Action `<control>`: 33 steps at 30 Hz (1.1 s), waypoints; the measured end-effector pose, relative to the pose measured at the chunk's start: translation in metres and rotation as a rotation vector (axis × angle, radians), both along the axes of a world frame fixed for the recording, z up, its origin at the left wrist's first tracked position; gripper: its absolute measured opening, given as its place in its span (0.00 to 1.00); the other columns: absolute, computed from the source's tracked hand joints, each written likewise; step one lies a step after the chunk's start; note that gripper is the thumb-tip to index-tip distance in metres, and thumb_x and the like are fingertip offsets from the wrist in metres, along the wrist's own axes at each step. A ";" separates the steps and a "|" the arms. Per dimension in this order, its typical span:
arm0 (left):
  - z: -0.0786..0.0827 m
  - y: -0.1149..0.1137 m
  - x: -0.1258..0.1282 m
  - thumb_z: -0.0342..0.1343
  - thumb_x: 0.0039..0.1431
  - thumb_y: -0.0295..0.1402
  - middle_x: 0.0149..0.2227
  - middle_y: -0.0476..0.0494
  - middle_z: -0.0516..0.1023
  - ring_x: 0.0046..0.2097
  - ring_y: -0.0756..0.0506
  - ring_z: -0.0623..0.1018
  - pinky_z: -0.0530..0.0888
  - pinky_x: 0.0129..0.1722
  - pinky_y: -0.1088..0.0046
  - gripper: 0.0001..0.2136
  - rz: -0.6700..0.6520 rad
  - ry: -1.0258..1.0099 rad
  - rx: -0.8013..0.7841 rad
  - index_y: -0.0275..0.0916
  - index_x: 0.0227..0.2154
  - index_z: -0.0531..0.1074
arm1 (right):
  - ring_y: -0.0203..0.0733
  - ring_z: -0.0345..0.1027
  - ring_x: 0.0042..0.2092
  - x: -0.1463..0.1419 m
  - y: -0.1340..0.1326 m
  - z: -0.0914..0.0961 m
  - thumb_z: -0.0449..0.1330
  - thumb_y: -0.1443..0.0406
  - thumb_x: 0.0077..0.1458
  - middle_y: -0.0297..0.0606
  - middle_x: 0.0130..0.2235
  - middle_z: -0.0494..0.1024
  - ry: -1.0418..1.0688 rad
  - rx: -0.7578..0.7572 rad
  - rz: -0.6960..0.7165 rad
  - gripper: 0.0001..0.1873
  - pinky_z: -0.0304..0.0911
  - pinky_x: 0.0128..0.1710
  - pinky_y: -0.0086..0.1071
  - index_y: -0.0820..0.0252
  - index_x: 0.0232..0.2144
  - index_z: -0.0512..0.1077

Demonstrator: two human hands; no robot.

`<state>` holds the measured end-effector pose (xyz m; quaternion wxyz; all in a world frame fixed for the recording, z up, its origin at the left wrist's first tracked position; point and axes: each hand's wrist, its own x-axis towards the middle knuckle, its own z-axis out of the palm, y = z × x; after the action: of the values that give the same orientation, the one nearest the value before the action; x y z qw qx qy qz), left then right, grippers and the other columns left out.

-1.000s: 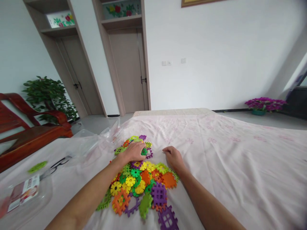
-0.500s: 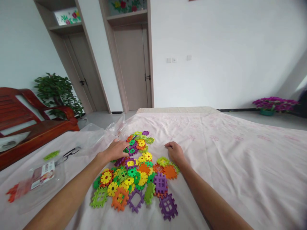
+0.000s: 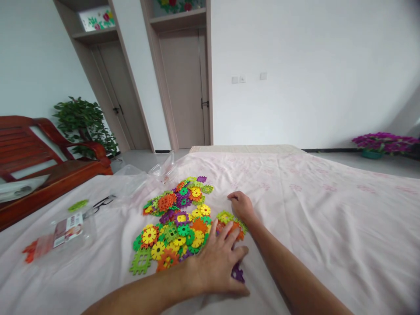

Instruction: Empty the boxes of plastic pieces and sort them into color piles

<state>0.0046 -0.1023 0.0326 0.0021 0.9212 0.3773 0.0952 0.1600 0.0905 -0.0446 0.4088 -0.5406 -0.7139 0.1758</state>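
- Currently, left hand (image 3: 226, 258) open, fingers spread, palm down, reaching across the near right end of the pile.
- Left fingertips over an orange piece (image 3: 235, 228); a purple piece (image 3: 237, 274) shows between thumb and index finger. Touching or just above, cannot tell; no grasp visible.
- Right hand (image 3: 242, 206) mostly closed, fingers curled in, fingertips pointing left. Rests at the surface just right of the pile, close to a light green piece (image 3: 225, 216). Inside of palm hidden, so cannot tell if it holds anything.
- Pile of plastic pieces (image 3: 183, 230): on the surface (image 3: 328, 236), nearer its left edge than its right. Flower and square shapes, overlapping, in yellow, green, orange and purple. Runs from the near part toward the far left corner.
- Along the left edge: clear boxes (image 3: 131, 179) toward the far left corner, black-handled scissors (image 3: 103, 201) nearer, then a lone green piece (image 3: 78, 205).
- Clear package (image 3: 68, 229) with a label, nearer still; orange-red pieces (image 3: 30, 251) at its left end.
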 end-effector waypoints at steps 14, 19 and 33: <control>-0.005 0.037 -0.105 0.58 0.55 0.38 0.52 0.42 0.74 0.60 0.36 0.65 0.41 0.65 0.39 0.13 0.302 0.066 0.252 0.45 0.44 0.74 | 0.40 0.72 0.42 0.000 0.000 0.001 0.52 0.73 0.48 0.36 0.38 0.80 0.001 -0.022 -0.012 0.16 0.63 0.47 0.30 0.58 0.32 0.78; 0.004 0.032 -0.154 0.52 0.60 0.29 0.56 0.42 0.73 0.63 0.37 0.64 0.44 0.65 0.41 0.09 0.392 0.076 0.369 0.45 0.39 0.76 | 0.39 0.72 0.42 0.000 -0.002 0.002 0.51 0.73 0.49 0.37 0.38 0.80 -0.004 -0.024 -0.006 0.16 0.63 0.47 0.29 0.58 0.32 0.78; -0.058 -0.058 -0.232 0.64 0.41 0.46 0.69 0.32 0.51 0.68 0.29 0.55 0.60 0.61 0.47 0.52 0.902 -0.094 -0.068 0.46 0.69 0.44 | 0.41 0.70 0.45 -0.004 -0.002 0.008 0.53 0.73 0.49 0.36 0.41 0.79 -0.119 -0.078 0.015 0.16 0.61 0.48 0.30 0.56 0.33 0.79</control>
<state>-0.2271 -0.1604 -0.0253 0.0076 0.6588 0.7432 0.1159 0.1557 0.0880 -0.0369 0.3429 -0.5602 -0.7337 0.1740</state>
